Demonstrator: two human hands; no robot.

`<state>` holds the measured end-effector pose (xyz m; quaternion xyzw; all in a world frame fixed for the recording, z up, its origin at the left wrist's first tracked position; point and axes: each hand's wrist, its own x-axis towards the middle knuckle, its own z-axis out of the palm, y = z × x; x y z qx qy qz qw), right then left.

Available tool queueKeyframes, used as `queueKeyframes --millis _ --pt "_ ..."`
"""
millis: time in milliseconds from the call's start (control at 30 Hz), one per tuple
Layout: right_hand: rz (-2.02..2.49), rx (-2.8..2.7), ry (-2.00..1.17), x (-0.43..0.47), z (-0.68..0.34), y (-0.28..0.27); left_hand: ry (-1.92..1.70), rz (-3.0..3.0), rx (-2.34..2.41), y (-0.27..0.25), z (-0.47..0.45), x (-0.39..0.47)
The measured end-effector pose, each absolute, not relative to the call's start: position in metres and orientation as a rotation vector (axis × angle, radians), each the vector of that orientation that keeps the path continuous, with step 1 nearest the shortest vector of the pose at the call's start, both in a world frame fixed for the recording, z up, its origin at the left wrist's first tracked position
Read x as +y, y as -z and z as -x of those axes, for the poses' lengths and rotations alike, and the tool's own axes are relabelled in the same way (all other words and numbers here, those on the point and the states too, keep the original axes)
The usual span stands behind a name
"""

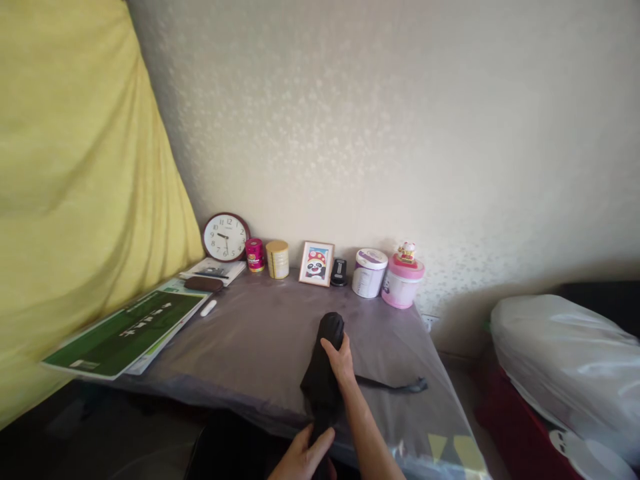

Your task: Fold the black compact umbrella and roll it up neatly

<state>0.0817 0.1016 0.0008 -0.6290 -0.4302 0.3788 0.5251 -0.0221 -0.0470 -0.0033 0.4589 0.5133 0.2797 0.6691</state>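
umbrella [320, 383]: dark, folded, lying lengthwise over the near edge of the table [240, 340], far end pointing away
left hand [306, 450]: wrapped around the narrow near end, thumb on top, probably anchoring it
right hand [341, 360]: pinching the fuller far part, thumb across the top, forearm slanting in from lower right, likely to keep the fabric gathered
strap [393, 385]: trailing rightward beyond the right wrist, seemingly unfastened

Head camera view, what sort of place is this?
Probably a room in a home: a round brown-rimmed clock, a rectangular light-framed panda picture and a draped yellow cloth suggest it.
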Motion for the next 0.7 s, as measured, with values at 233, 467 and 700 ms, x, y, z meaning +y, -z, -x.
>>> queueKeyframes --millis 233,467,700 --pt "1.571 -1.024 -0.942 0.098 -0.082 -0.009 -0.663 -0.736 1.03 0.002 0.015 -0.049" --pt "1.532 -0.994 -0.949 0.098 -0.083 -0.005 -0.702 -0.428 0.862 0.004 0.014 -0.049" --pt "1.419 -0.926 -1.076 0.095 -0.085 -0.009 -0.747 -0.689 0.851 -0.011 0.01 -0.057"
